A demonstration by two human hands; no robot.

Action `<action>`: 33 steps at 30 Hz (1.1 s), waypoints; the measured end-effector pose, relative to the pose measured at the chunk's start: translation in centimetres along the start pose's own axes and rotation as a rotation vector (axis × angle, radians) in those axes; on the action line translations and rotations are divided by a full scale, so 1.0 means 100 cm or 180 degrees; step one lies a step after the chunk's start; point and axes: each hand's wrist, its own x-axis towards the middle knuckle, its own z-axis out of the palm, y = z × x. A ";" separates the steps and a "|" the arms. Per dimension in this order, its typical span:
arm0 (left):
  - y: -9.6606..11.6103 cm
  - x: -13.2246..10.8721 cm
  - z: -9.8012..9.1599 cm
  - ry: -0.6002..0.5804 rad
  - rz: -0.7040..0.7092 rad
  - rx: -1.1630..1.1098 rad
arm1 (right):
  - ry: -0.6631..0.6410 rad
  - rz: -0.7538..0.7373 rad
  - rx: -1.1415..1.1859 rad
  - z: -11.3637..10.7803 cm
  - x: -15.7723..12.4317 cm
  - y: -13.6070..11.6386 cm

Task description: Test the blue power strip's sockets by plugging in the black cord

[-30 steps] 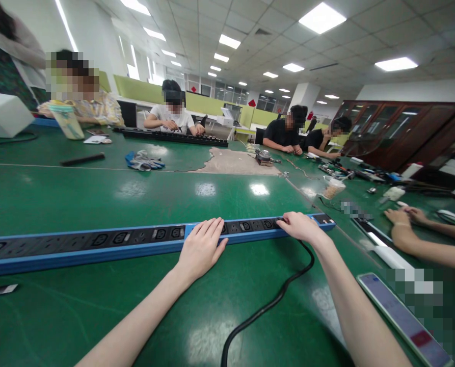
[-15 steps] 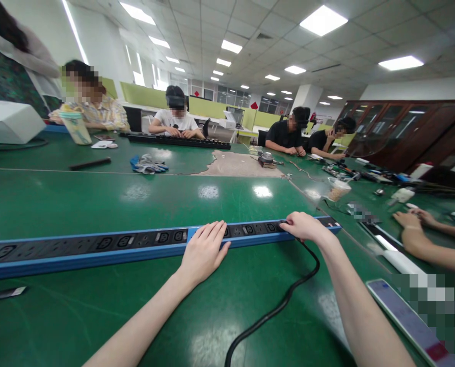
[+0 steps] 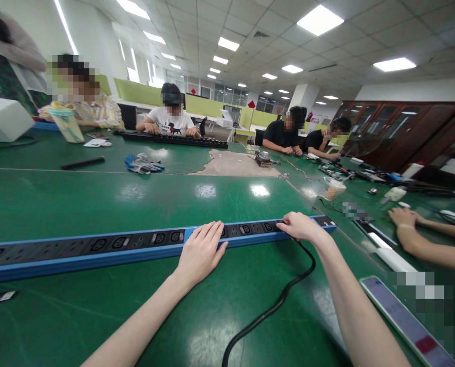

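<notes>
A long blue power strip [image 3: 97, 247] with black sockets lies across the green table [image 3: 135, 199] in front of me. My left hand [image 3: 200, 252] rests flat on the strip's middle, fingers stretched out. Further right, my right hand [image 3: 301, 227] is curled over the strip near its end, where a black cable [image 3: 273, 308] comes out and runs back towards me. What the right fingers grip is hidden under the hand.
A phone [image 3: 403, 318] lies at the right by my forearm. A co-worker's hands [image 3: 405, 219] rest on the table to the right. Several people sit at the far side with another black strip [image 3: 174, 138]. Gloves [image 3: 143, 163], a cup [image 3: 333, 187] and small tools lie further off.
Both hands stay on the strip. The view swayed slightly and came back; the strip and cable have hardly shifted.
</notes>
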 end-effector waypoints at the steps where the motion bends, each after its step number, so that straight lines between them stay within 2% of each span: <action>1: 0.000 0.000 0.000 -0.0009 -0.0006 0.0005 | -0.0119 0.0016 0.0075 -0.001 0.001 0.000; 3: 0.000 0.000 0.001 -0.0022 -0.0014 0.0007 | -0.0230 0.0045 0.0120 -0.002 0.003 0.000; 8: -0.001 -0.001 0.001 -0.0041 -0.0012 0.0017 | 0.0220 0.0097 -0.0299 0.001 -0.004 -0.007; 12: -0.002 0.000 0.001 -0.0010 0.0008 -0.0002 | 0.0224 0.0256 -0.0457 -0.003 -0.010 -0.011; 19: -0.001 0.000 0.002 -0.0011 0.0031 -0.0014 | 0.0359 0.0022 -0.0457 -0.011 -0.006 -0.005; 22: -0.001 0.000 0.002 0.0026 0.0046 -0.0040 | 0.0595 0.0143 -0.0286 -0.022 -0.010 0.002; 25: -0.002 0.000 0.003 0.0007 0.0033 -0.0040 | 0.0872 0.0208 0.0149 -0.044 -0.026 0.014; 29: -0.001 0.001 0.003 -0.0064 -0.0004 -0.0019 | 0.0800 -0.0558 0.0902 -0.076 -0.066 0.025; 33: -0.001 0.001 0.004 -0.0037 0.0016 -0.0010 | 0.0663 -0.0817 0.1252 -0.096 -0.107 0.027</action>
